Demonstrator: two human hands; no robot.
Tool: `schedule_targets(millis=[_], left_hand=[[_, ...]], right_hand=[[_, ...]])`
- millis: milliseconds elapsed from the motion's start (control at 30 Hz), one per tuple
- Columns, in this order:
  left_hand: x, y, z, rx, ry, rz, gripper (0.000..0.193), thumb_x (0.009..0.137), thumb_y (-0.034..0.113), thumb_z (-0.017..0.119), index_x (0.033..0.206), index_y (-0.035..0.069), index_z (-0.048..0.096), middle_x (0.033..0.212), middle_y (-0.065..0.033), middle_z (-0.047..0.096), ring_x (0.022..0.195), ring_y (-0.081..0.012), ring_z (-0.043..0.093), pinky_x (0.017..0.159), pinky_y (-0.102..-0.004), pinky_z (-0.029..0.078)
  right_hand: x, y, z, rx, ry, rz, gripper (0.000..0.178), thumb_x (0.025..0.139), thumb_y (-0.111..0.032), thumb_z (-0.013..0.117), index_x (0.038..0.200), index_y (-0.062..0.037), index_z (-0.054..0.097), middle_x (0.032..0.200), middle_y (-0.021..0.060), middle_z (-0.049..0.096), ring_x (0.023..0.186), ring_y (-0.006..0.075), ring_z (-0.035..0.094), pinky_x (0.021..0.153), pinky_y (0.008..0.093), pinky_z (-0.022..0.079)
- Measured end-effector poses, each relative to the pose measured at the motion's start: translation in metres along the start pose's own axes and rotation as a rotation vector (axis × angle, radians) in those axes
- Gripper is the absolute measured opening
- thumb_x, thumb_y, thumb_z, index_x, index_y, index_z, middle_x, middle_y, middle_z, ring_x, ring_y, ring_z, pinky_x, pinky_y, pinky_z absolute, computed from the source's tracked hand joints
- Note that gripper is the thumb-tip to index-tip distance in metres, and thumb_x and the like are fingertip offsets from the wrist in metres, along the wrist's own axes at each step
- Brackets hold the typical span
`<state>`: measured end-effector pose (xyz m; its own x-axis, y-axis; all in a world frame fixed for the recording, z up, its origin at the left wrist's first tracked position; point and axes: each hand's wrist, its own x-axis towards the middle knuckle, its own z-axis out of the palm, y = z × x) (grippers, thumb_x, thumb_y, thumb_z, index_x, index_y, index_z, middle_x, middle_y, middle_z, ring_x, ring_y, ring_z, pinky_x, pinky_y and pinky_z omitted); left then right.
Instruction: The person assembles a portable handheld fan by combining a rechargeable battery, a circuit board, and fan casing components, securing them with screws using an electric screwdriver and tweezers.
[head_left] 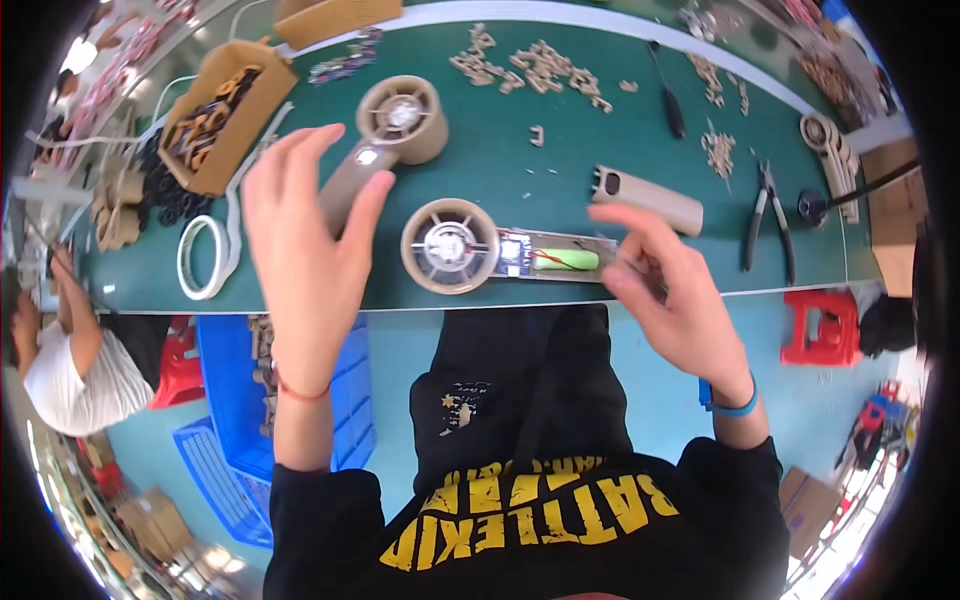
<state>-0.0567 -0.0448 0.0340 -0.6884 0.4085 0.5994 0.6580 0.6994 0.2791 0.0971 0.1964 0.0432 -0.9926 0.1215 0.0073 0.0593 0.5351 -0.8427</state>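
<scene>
My left hand (310, 230) is open, thumb and fingers spread on either side of the handle of a beige handheld fan (425, 130); whether it touches the handle I cannot tell. In front of me lies a second handheld fan (452, 245), its handle uncovered, with a small circuit board (515, 252), red wires and a green battery (565, 260) showing. At the handle's end is my right hand (665, 285), index finger stretched out and the other fingers partly curled, slightly blurred. Just beyond that hand rests a beige handle cover (648, 198).
Small beige parts (545, 70) lie scattered at the back. On the right are a screwdriver (668, 95), pliers (768, 220) and stacked beige pieces (835, 160). On the left are a cardboard box (225, 120) of parts and a white tape roll (203, 257). Below stands a blue crate (235, 400).
</scene>
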Motion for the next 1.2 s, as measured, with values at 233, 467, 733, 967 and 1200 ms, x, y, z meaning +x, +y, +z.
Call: schedule_targets(millis=[233, 467, 733, 967, 1200], left_hand=[[0.012, 0.052, -0.014, -0.393, -0.326, 0.282, 0.039, 0.068, 0.013, 0.077, 0.104, 0.004, 0.064, 0.106, -0.0108, 0.062, 0.100, -0.0295, 0.058, 0.087, -0.0363, 0.045], [0.006, 0.048, 0.002, -0.299, -0.587, 0.265, 0.035, 0.066, 0.011, 0.076, 0.099, 0.006, 0.064, 0.099, -0.0074, 0.063, 0.091, -0.0285, 0.057, 0.079, -0.0368, 0.046], [0.009, 0.040, 0.006, -0.475, -0.602, 0.231, 0.038, 0.063, 0.005, 0.073, 0.100, 0.006, 0.065, 0.096, -0.0085, 0.062, 0.089, -0.0297, 0.056, 0.077, -0.0369, 0.046], [0.007, 0.040, 0.008, -0.494, -0.599, 0.170, 0.041, 0.059, 0.004, 0.072, 0.099, 0.006, 0.066, 0.094, -0.0082, 0.062, 0.088, -0.0296, 0.056, 0.076, -0.0368, 0.047], [0.008, 0.040, 0.009, -0.511, -0.578, 0.125, 0.040, 0.056, 0.003, 0.072, 0.095, 0.007, 0.067, 0.089, -0.0077, 0.062, 0.084, -0.0278, 0.056, 0.072, -0.0351, 0.047]], right_hand=[[-0.010, 0.002, -0.015, 0.412, -0.015, 0.036, 0.024, 0.098, -0.007, 0.045, 0.120, 0.0010, 0.052, 0.079, 0.0015, 0.055, 0.068, 0.0070, 0.048, 0.062, 0.0196, 0.038], [0.012, 0.000, 0.008, 0.332, 0.098, -0.245, 0.036, 0.101, -0.018, 0.042, 0.135, -0.0033, 0.041, 0.064, 0.0016, 0.048, 0.055, 0.0045, 0.039, 0.049, 0.0211, 0.027], [0.025, 0.031, -0.024, 1.227, -0.293, -0.367, 0.066, 0.098, -0.026, 0.051, 0.148, 0.0005, 0.016, 0.119, 0.0230, 0.055, 0.054, 0.0152, 0.061, 0.046, 0.0215, 0.050], [0.010, 0.024, -0.008, 1.228, -0.259, -0.230, 0.080, 0.080, -0.046, 0.067, 0.130, 0.0030, 0.029, 0.118, 0.0230, 0.048, 0.064, 0.0229, 0.065, 0.053, 0.0300, 0.052], [0.025, 0.000, 0.009, 0.176, 0.086, -0.275, 0.070, 0.094, -0.062, 0.040, 0.088, 0.0043, 0.061, 0.065, 0.0098, 0.058, 0.054, 0.0159, 0.057, 0.051, 0.0244, 0.042]])
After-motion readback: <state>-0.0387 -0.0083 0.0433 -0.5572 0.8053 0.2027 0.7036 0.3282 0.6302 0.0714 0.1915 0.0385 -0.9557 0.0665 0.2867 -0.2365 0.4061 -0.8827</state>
